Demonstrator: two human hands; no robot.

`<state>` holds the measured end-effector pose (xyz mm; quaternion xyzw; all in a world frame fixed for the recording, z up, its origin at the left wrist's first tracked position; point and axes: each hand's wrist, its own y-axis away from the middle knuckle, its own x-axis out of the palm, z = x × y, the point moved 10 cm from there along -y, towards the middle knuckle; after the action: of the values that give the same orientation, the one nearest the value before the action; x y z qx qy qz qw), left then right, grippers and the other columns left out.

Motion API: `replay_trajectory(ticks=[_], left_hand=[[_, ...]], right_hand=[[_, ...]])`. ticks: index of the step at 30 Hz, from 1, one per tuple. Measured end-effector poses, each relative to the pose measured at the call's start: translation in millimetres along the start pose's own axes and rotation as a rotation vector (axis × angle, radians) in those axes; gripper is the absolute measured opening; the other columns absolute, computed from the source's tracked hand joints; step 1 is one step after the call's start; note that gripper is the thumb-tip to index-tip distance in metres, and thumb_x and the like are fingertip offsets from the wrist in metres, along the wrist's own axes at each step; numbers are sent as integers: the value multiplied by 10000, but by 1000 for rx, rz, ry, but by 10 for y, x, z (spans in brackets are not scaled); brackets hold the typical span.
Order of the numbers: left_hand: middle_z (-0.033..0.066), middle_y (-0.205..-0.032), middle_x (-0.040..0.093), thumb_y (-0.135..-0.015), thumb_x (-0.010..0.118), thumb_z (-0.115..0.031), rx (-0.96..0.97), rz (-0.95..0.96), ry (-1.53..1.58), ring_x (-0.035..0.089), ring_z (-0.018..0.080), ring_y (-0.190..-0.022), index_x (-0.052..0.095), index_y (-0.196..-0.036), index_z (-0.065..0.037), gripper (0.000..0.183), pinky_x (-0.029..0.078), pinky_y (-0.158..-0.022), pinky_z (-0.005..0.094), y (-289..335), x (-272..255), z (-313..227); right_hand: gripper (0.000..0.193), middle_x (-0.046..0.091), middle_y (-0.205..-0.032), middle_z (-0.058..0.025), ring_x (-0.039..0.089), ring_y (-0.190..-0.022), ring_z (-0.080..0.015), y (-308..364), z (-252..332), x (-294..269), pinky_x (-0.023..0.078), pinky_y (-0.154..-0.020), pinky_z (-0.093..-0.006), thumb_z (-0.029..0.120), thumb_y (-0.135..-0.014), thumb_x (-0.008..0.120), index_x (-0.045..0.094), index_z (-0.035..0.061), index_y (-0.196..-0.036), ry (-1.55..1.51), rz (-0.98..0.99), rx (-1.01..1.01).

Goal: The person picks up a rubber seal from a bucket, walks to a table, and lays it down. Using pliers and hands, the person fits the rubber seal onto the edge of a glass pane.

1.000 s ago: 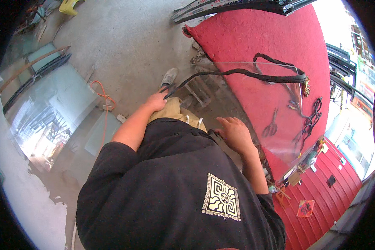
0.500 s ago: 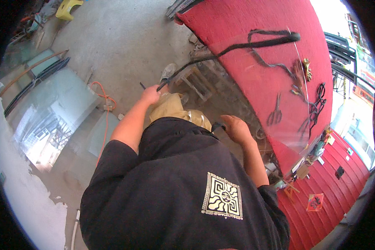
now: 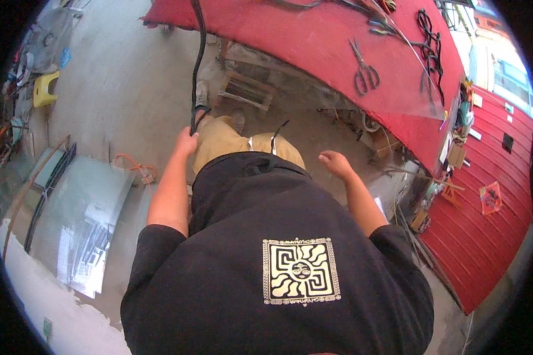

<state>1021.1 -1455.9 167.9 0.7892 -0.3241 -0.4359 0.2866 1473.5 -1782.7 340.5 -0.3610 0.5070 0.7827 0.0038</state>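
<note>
My left hand point(image 3: 186, 142) is closed around a long black flexible strip point(image 3: 199, 56), beside the left hip of my tan trousers point(image 3: 219, 141). From the fist the strip runs up past my shoe and out of the top of the picture; a short tail shows next to the fist. My right hand point(image 3: 336, 164) hangs off my right hip with fingers loosely bent, and nothing shows in it. Ahead of it, on the red-covered table point(image 3: 331, 53), lie dark-handled scissors point(image 3: 366, 74) and a bundle of black cord point(image 3: 429, 44).
Glass sheets point(image 3: 86, 207) lie at the left, with an orange cable point(image 3: 133, 163) near them. A yellow stool point(image 3: 45, 90) stands at the far left. Under the table is a wooden frame point(image 3: 246, 90). A red ribbed panel point(image 3: 485, 195) borders the right side.
The view has turned, so the table shifts up and the scissors come nearer my right side. The strip has swung from over the table to nearly straight ahead. My right hand has moved outward.
</note>
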Motion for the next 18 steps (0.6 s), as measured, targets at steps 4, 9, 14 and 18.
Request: replay_trajectory(ticks=[4, 9, 14, 18], left_hand=[[249, -1158, 695, -949, 620, -249, 30, 9, 12, 647, 410, -1125, 637, -1245, -33, 366, 493, -962, 484, 33, 77, -35], [247, -1103, 707, -951, 612, -301, -8, 67, 67, 661, 417, -1063, 678, -1167, -22, 359, 501, -907, 481, -82, 95, -77], [238, -1027, 720, -940, 629, -331, 1, 37, -1, 681, 406, -1003, 706, -1084, -4, 365, 512, -875, 478, -264, 26, -174], [227, -1056, 724, -929, 652, -324, -6, 68, -34, 687, 381, -1011, 698, -1105, 6, 376, 512, -882, 469, -382, 55, -316]], right_hand=[[412, 735, -950, -81, 684, -894, -188, 284, -829, 522, 533, -843, -361, 375, -990, 623, 713, 18, -1173, -193, 47, 196], [429, 753, -1052, -150, 713, -946, -255, 441, -995, 951, 540, -869, -395, 369, -975, 635, 702, 23, -1218, -385, 116, 230], [428, 744, -1113, -154, 711, -985, -264, 400, -366, 723, 542, -882, -385, 353, -984, 635, 685, 21, -1249, -407, 27, 184], [413, 733, -1190, -145, 703, -1071, -273, 350, 22, 421, 545, -902, -394, 345, -984, 639, 681, 50, -1270, -385, -77, 61]])
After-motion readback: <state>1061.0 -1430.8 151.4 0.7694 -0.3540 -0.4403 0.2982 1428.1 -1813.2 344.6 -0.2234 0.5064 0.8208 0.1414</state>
